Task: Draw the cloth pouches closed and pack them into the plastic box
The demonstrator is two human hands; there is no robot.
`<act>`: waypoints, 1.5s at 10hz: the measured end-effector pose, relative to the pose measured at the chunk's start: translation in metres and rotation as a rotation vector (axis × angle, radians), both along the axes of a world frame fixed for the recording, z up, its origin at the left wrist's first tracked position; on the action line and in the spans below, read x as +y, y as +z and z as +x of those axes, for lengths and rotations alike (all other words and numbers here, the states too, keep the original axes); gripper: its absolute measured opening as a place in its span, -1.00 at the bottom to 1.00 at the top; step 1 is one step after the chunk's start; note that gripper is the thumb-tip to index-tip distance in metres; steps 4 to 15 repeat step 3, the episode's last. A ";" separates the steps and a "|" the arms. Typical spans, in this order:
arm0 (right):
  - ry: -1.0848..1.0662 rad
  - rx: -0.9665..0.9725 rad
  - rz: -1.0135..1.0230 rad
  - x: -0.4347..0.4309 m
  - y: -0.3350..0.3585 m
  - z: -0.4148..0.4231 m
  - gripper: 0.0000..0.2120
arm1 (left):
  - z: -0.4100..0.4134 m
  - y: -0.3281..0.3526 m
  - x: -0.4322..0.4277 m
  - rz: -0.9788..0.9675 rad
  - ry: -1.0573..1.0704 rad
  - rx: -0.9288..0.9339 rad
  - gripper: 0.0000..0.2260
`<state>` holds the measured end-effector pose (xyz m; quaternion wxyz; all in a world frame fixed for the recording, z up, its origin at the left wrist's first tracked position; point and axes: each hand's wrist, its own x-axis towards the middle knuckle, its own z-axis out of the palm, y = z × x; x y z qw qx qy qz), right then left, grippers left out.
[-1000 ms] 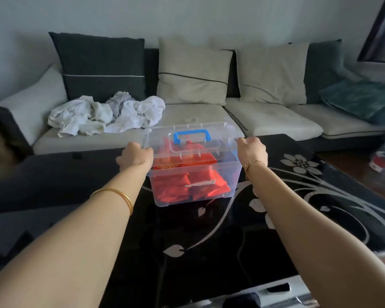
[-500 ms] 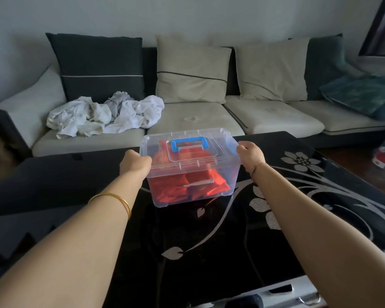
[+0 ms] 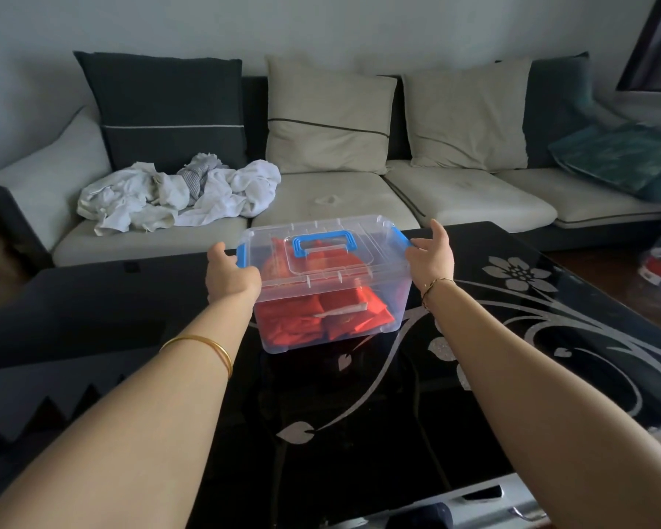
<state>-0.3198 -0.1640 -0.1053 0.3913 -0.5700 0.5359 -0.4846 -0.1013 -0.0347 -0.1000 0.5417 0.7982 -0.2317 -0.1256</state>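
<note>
Clear plastic, the box (image 3: 327, 284) stands on the black glass table (image 3: 359, 433), toward its far edge, with the lid (image 3: 321, 253) on top. A blue handle (image 3: 324, 243) sits in the middle of the lid, and blue latches show at both ends. Through the walls the red pouches (image 3: 321, 322) lie packed inside, filling the lower part.

The left hand (image 3: 231, 276) is curled against the left end of the box, thumb at the left latch (image 3: 242, 257), fingers closed round the rim there. The right hand (image 3: 432, 257) is at the right end with its fingers spread and loose; the fingertips are at the right latch (image 3: 400, 238), but whether they press it I cannot tell. The hands are well apart, the box between them. A gold bangle (image 3: 203, 351) circles the left forearm, and a thin bracelet (image 3: 435, 286) the right wrist.

Behind the table runs a pale sofa (image 3: 340, 200) with dark and cream cushions, and a heap of white cloth (image 3: 176, 192) on its left seat.
</note>
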 end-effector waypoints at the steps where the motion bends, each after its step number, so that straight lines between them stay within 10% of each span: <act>1: 0.004 0.026 -0.002 0.003 0.001 0.001 -0.38 | 0.000 0.001 0.001 0.014 -0.022 0.004 -0.43; 3: 0.016 -0.096 -0.115 0.007 0.009 -0.014 -0.41 | 0.001 0.018 0.022 -0.252 -0.074 0.060 -0.36; 15: 0.016 -0.096 -0.115 0.007 0.009 -0.014 -0.41 | 0.001 0.018 0.022 -0.252 -0.074 0.060 -0.36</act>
